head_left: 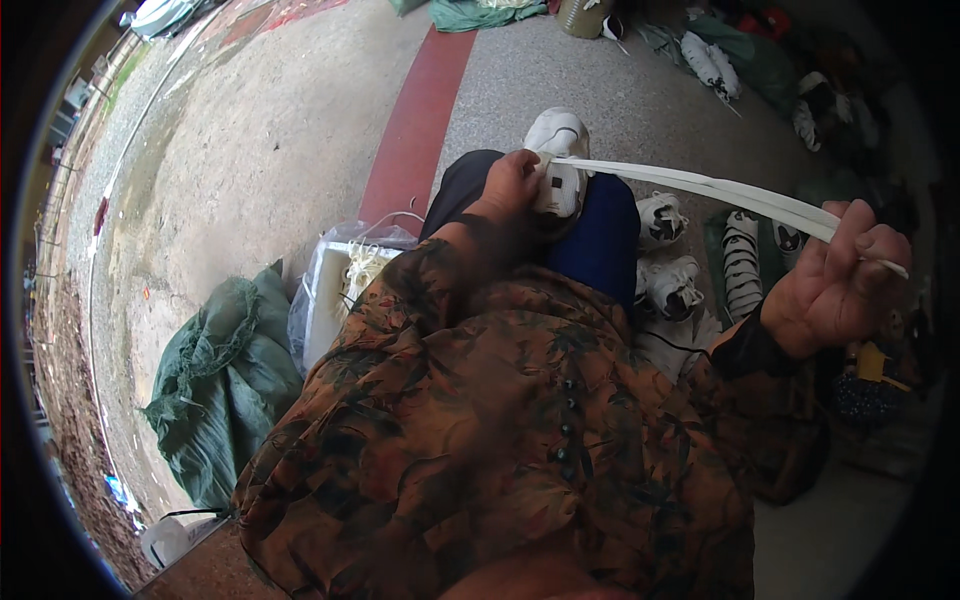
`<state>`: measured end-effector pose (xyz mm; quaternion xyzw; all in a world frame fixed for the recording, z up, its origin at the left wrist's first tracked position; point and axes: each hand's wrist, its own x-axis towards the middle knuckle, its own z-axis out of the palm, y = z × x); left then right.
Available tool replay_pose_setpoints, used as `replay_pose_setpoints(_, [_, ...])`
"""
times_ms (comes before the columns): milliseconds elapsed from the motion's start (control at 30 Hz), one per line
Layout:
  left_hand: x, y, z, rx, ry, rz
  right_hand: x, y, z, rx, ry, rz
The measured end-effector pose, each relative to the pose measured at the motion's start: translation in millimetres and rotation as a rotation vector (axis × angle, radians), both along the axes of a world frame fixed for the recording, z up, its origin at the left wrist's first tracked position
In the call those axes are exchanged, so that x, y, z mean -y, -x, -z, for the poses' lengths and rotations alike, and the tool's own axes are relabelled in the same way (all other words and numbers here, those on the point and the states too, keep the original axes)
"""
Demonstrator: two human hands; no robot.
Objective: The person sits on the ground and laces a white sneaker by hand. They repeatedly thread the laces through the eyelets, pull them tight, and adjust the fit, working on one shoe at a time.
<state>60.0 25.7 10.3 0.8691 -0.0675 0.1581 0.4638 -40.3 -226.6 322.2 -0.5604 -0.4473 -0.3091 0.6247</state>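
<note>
A white sneaker (558,135) rests across my lap at the knees, its toe pointing away from me. My left hand (512,182) is closed at the sneaker's left side, gripping it near the lacing area; its fingertips are partly hidden. From the sneaker a flat white shoelace (700,184) stretches taut to the right, looking doubled along its length. Raised out to the right, my right hand (840,275) pinches the far part of this lace, and a short end sticks out past the fingers.
Left of my legs stands a white box (323,300) holding pale laces (364,268), with a green woven sack (220,385) beside it. Several white-and-black shoes (672,284) lie on the floor at my right. More shoes (708,66) and green sacking (765,75) lie far right.
</note>
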Motion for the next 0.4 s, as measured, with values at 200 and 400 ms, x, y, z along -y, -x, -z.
replay_pose_setpoints(200, [-1.7, -17.4, -8.3, -0.232, 0.023, -0.223, -5.3, 5.5, 11.2, 0.155, 0.084, 0.414])
replay_pose_setpoints(400, [-6.0, -36.3, -3.2, -0.309, 0.064, -0.134, 23.5, -1.3, 7.0, -0.140, 0.054, -0.084])
